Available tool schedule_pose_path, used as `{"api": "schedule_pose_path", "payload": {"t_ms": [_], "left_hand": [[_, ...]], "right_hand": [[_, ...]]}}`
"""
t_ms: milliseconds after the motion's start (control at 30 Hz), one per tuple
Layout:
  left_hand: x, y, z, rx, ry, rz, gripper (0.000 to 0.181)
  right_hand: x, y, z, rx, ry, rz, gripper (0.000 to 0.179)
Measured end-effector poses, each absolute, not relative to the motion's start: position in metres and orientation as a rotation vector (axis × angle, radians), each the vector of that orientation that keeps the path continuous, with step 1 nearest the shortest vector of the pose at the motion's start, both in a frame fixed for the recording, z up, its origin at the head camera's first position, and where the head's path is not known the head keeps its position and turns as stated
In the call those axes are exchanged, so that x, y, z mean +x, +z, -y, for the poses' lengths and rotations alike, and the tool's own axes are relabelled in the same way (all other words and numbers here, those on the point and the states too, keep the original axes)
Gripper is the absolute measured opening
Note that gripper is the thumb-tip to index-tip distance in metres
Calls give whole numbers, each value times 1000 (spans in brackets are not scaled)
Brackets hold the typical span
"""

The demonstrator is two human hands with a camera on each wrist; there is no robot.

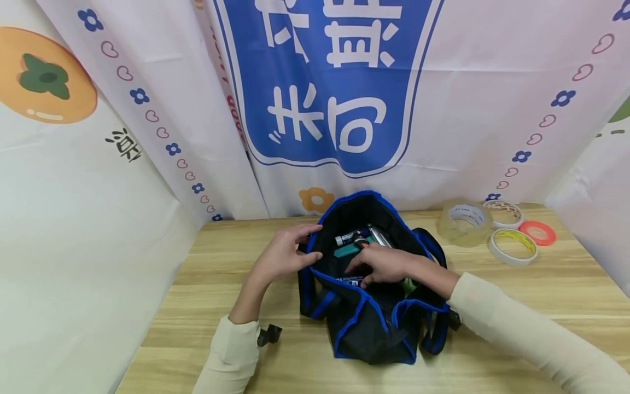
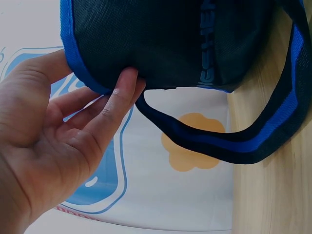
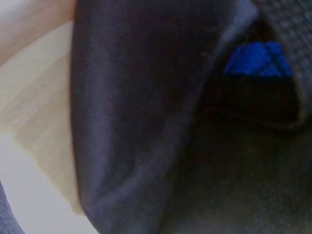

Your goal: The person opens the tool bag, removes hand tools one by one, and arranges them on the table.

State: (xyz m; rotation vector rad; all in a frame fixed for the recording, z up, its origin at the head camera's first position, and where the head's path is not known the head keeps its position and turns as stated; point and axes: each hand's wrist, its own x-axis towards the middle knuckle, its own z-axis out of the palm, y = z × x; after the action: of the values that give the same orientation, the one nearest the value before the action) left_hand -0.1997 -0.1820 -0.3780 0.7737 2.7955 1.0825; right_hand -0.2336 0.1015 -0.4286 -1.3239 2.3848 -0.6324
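Note:
A black tool bag (image 1: 376, 334) with blue trim stands with its mouth spread wide. My left hand (image 1: 287, 251) holds the bag's rim on the left side, thumb and fingers on either side of the fabric; the left wrist view shows this left hand (image 2: 73, 122) at the blue edging. Inside the mouth is my right hand (image 1: 386, 264), fingers pointing down and apart, close to a blue-and-white item (image 1: 350, 280). Past its knuckles lie a teal item (image 1: 346, 250), a dark blue tube with a pale end (image 1: 348, 237) and a silvery item (image 1: 379, 236). In the right wrist view, dark fabric (image 3: 141, 107) hides the fingers.
To the bag's right on the wooden table (image 1: 236, 262) are a wide clear tape roll (image 1: 449, 230), a white-yellow roll (image 1: 501, 255), another pale roll (image 1: 518, 216) and a red roll (image 1: 547, 238). A strap (image 2: 229, 146) loops from the bag's side. A printed cloth (image 1: 467, 120) hangs behind.

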Motion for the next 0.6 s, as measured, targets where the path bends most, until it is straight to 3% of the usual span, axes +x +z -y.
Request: {"api": "schedule_pose_path", "payload": {"t_ms": [300, 600], "left_hand": [[-198, -378, 183, 759, 1073, -2802, 58], [-200, -379, 182, 764, 1065, -2806, 59]], "right_hand": [[-241, -448, -104, -1489, -617, -2414, 30], [-216, -391, -129, -1159, -875, -2647, 37]]}}
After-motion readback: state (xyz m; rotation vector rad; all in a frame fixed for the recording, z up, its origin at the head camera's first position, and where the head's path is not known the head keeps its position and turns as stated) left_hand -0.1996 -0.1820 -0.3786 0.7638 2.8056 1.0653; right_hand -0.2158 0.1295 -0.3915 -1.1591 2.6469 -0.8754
